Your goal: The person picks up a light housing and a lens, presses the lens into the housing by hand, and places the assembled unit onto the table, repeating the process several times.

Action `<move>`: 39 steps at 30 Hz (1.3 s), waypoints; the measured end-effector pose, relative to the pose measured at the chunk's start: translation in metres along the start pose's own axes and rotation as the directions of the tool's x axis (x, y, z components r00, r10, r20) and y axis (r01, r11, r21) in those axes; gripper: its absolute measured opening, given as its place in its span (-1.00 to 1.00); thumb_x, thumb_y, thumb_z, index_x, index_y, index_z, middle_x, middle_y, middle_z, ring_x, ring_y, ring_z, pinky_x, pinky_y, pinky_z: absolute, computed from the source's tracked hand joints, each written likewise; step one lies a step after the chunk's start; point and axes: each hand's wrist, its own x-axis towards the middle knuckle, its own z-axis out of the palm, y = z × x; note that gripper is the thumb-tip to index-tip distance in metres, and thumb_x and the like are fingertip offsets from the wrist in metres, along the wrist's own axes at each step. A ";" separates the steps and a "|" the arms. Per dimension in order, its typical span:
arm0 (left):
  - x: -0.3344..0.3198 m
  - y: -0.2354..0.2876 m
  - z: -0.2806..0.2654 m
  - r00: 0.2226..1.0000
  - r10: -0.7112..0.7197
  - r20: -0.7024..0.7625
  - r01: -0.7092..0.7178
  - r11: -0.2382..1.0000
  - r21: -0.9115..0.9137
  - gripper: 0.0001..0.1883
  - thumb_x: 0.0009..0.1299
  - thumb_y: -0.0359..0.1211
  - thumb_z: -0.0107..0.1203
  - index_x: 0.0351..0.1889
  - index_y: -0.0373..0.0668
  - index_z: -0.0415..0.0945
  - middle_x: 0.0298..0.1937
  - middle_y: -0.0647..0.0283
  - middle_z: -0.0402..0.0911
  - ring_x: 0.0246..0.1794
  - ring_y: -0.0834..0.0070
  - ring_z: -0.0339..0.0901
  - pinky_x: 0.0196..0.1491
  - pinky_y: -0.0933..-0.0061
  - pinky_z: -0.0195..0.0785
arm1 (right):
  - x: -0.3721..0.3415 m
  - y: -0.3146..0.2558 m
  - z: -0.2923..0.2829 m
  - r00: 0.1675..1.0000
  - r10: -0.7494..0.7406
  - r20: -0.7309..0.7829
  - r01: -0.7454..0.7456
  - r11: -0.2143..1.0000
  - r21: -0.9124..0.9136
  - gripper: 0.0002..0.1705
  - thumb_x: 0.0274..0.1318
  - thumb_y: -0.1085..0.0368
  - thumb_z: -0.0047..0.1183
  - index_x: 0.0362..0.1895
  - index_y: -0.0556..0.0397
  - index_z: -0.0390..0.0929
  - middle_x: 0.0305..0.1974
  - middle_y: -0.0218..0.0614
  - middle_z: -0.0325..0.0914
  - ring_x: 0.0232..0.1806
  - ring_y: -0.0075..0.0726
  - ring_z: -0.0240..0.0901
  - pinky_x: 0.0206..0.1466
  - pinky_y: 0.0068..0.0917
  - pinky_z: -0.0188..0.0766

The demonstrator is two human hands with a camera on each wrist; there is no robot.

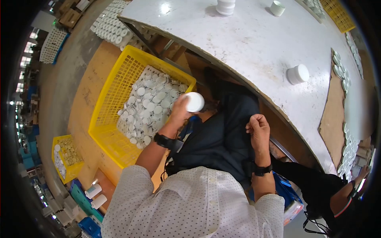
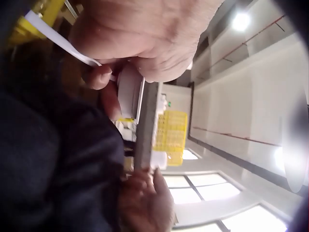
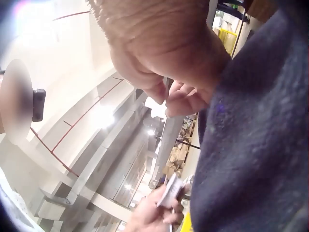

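My left hand (image 1: 180,113) grips a round white lid (image 1: 195,102) beside the yellow basket. In the left wrist view, the fingers of this left hand (image 2: 140,38) curl round the lid (image 2: 129,92), and a thin white strip (image 2: 60,39) trails away from it. The right hand (image 1: 259,133) hovers near the table's edge, fingers loosely bent and thumb near the fingertips, with nothing visible in it. From the right wrist, the right hand (image 3: 169,63) appears close to the dark trousers, and the left hand (image 3: 152,212) shows lower down with the lid (image 3: 170,190).
A yellow basket (image 1: 107,113) holds many small white discs (image 1: 152,99). On the white table (image 1: 238,43) stand white round containers (image 1: 301,74), (image 1: 226,6). Rows of lids lie on cardboard (image 1: 333,119) at the right. Another person's arm (image 1: 343,196) is at lower right.
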 end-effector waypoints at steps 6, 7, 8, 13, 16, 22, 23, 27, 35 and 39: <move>0.056 -0.089 -0.204 0.950 -0.055 -0.309 0.061 0.998 0.009 -0.46 0.15 -0.49 -0.10 0.15 -0.12 0.08 -0.10 0.10 0.40 -0.19 0.23 0.47 -0.33 0.25 0.48 | -0.002 0.001 0.000 1.000 0.008 -0.022 -0.008 1.000 -0.009 -0.93 0.10 0.35 0.00 -0.37 0.06 0.41 -0.58 -0.44 0.42 -0.58 -0.63 0.34 -0.52 -0.70 0.31; 0.054 -0.097 -0.233 0.952 -0.054 -0.303 0.070 0.997 0.044 -0.37 0.11 -0.48 -0.07 0.19 -0.10 0.01 -0.12 0.10 0.40 -0.18 0.24 0.46 -0.34 0.26 0.45 | -0.002 0.000 0.002 1.000 0.010 -0.017 -0.010 1.000 -0.019 -0.93 0.10 0.35 -0.01 -0.37 0.06 0.41 -0.58 -0.45 0.41 -0.58 -0.64 0.34 -0.52 -0.70 0.30; 0.046 -0.106 -0.260 0.923 -0.086 -0.375 0.120 0.991 0.066 -0.29 0.08 -0.49 -0.07 0.24 -0.11 -0.05 -0.12 0.11 0.41 -0.18 0.28 0.45 -0.32 0.27 0.42 | -0.002 -0.001 0.003 1.000 0.015 -0.005 -0.015 0.999 -0.029 -0.93 0.11 0.35 -0.02 -0.38 0.07 0.40 -0.59 -0.46 0.41 -0.58 -0.64 0.33 -0.52 -0.71 0.30; 0.030 -0.136 -0.303 0.773 0.021 -0.633 0.386 0.777 0.497 -0.38 0.11 -0.35 0.05 0.15 -0.42 0.18 -0.04 -0.05 0.44 -0.04 0.18 0.40 0.02 0.36 0.24 | -0.002 0.001 0.005 1.000 0.008 -0.006 -0.009 0.998 -0.058 -0.91 0.13 0.34 -0.04 -0.38 0.08 0.40 -0.59 -0.47 0.39 -0.59 -0.66 0.32 -0.52 -0.72 0.28; 0.024 -0.114 -0.232 0.861 -0.016 -0.509 0.192 0.936 0.295 -0.69 0.26 -0.26 0.00 -0.22 -0.36 0.50 -0.40 0.19 0.56 -0.40 0.45 0.52 -0.38 0.54 0.34 | 0.002 0.005 0.005 1.000 0.014 0.010 -0.013 0.996 -0.086 -0.89 0.13 0.30 -0.03 -0.36 0.07 0.39 -0.58 -0.48 0.39 -0.58 -0.67 0.32 -0.52 -0.72 0.28; 0.056 -0.090 -0.091 0.982 0.134 -0.133 -0.064 0.901 0.429 -0.65 0.38 -0.24 -0.11 -0.44 -0.38 0.50 -0.49 0.25 0.55 -0.54 0.56 0.45 -0.52 0.58 0.25 | 0.004 0.009 0.007 1.000 0.010 0.028 -0.008 0.996 -0.091 -0.86 0.13 0.27 -0.01 -0.31 0.06 0.38 -0.55 -0.49 0.39 -0.56 -0.68 0.33 -0.51 -0.72 0.30; 0.048 -0.074 -0.056 0.987 0.156 -0.048 -0.125 0.911 0.392 -0.65 0.39 -0.25 -0.13 -0.40 -0.39 0.49 -0.44 0.21 0.57 -0.50 0.55 0.47 -0.50 0.58 0.26 | 0.004 0.009 0.006 1.000 0.013 0.020 -0.012 0.995 -0.095 -0.85 0.12 0.27 -0.01 -0.32 0.07 0.38 -0.55 -0.49 0.39 -0.56 -0.68 0.33 -0.52 -0.72 0.30; 0.024 -0.037 0.035 0.963 0.177 0.201 -0.236 0.916 0.325 -0.68 0.42 -0.29 -0.21 -0.23 -0.39 0.46 -0.26 0.10 0.59 -0.41 0.52 0.53 -0.42 0.58 0.30 | 0.004 0.005 0.002 1.000 -0.018 -0.016 0.016 0.990 -0.138 -0.87 0.12 0.29 -0.01 -0.32 0.09 0.39 -0.54 -0.49 0.40 -0.56 -0.67 0.34 -0.52 -0.71 0.30; -0.011 -0.031 0.065 0.854 0.247 0.458 -0.423 0.842 0.334 -0.84 0.34 -0.46 -0.10 -0.30 -0.36 0.48 -0.11 0.06 0.55 -0.28 0.51 0.55 -0.34 0.62 0.36 | -0.009 -0.059 -0.048 0.872 -0.421 -0.252 0.318 0.876 -0.363 -0.89 0.06 0.38 0.03 -0.31 0.12 0.44 -0.46 -0.47 0.46 -0.46 -0.66 0.33 -0.38 -0.71 0.29; -0.009 -0.040 0.051 0.913 0.190 0.361 -0.307 0.903 0.301 -0.91 0.28 -0.51 -0.01 -0.37 -0.35 0.50 -0.13 0.09 0.56 -0.28 0.50 0.55 -0.33 0.61 0.37 | 0.015 -0.104 -0.104 0.659 -0.666 -0.350 0.225 0.619 -0.753 -0.80 0.00 0.33 0.08 -0.31 0.20 0.46 -0.45 -0.29 0.48 -0.45 -0.53 0.36 -0.35 -0.59 0.32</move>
